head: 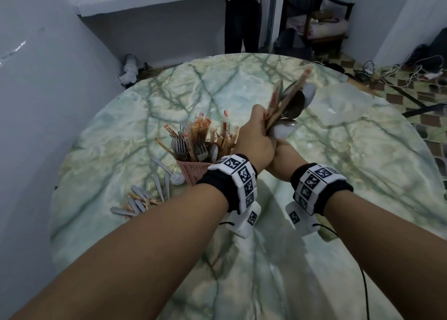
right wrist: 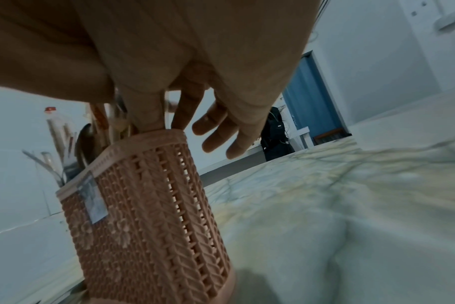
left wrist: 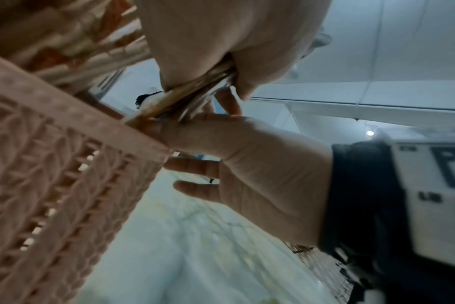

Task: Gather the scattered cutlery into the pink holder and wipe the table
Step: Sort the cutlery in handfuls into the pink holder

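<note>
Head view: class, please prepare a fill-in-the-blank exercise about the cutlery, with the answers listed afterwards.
The left hand grips a bundle of chopsticks and ___.
The forks stand in the ___ holder.
Loose cutlery lies on the ___, left of the holder.
Missing words: spoons; pink; table.

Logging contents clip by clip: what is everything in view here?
table: one, green-veined marble, round
pink holder: one, pink, table's left, holding forks, spoons, wrapped chopsticks
loose cutlery: several pieces, grey and tan, on table left of holder
bundle: one, spoons plus wrapped chopsticks, raised right of holder
clear sheet: one, translucent, table's far right
bystander: one, dark clothes, beyond table
chair: one, dark wood, far corner
left hand: grips bundle
right hand: beneath, fingers relaxed, touching bundle's lower end
</note>
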### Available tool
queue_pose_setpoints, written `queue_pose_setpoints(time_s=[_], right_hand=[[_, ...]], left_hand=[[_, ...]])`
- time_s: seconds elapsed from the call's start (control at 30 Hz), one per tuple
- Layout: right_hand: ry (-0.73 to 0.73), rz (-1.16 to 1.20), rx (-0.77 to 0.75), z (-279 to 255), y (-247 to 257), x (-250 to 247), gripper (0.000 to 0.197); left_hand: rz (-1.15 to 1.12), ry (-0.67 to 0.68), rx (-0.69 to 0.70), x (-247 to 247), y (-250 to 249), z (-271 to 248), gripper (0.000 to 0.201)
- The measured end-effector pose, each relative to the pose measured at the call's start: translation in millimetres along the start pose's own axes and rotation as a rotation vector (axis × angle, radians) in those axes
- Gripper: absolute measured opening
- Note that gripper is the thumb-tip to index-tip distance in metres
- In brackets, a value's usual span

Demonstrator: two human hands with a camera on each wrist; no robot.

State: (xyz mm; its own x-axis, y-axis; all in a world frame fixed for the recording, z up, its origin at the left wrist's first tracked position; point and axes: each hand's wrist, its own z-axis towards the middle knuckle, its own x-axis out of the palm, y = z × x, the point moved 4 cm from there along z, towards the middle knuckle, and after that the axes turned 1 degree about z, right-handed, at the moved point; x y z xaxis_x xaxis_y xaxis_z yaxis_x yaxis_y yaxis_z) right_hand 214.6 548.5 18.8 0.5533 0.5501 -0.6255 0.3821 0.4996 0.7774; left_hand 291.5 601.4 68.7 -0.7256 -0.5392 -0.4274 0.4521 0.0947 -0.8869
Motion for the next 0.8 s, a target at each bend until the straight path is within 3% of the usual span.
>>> queue_pose_setpoints(time_s=[0.07, 0.13, 0.3, 0.4, 0.57, 0.67, 0.8], right_hand=[[-0.029, 0.087, -0.051, -2.6, 2.7, -5.7, 0.026], [0.043, 0.148, -0.053, -4.5, 6.5, -5.9, 0.033], [0.132, 0.215, -0.068, -8.0, 13.2, -3.3, 0.034], [0.147, 0.141, -0.046, -4.6, 2.4, 0.9, 0.031], [0.098, 0.021, -0.011, -1.8, -2.7, 4.1, 0.028], [0.033, 0.108, -0.044, -4.1, -0.5, 2.9, 0.022], [-0.015, 0.171, -0.066, -0.6, 0.2, 0.0, 0.031]], left_hand=[[-0.048, -0.07, -0.007, -1.2, 3.4, -1.7, 0.019], [-0.078, -0.123, 0.003, -6.9, 5.9, -4.0, 0.016], [-0.086, -0.122, 0.01, -12.9, 5.0, -2.3, 0.02], [-0.043, -0.066, 0.038, -10.6, 7.1, -0.7, 0.017], [-0.009, 0.048, -0.089, -5.6, 32.7, 2.5, 0.027], [-0.059, 0.034, -0.144, -11.2, 42.7, -2.6, 0.031], [-0.079, -0.017, -0.145, -20.4, 45.1, -2.4, 0.038]])
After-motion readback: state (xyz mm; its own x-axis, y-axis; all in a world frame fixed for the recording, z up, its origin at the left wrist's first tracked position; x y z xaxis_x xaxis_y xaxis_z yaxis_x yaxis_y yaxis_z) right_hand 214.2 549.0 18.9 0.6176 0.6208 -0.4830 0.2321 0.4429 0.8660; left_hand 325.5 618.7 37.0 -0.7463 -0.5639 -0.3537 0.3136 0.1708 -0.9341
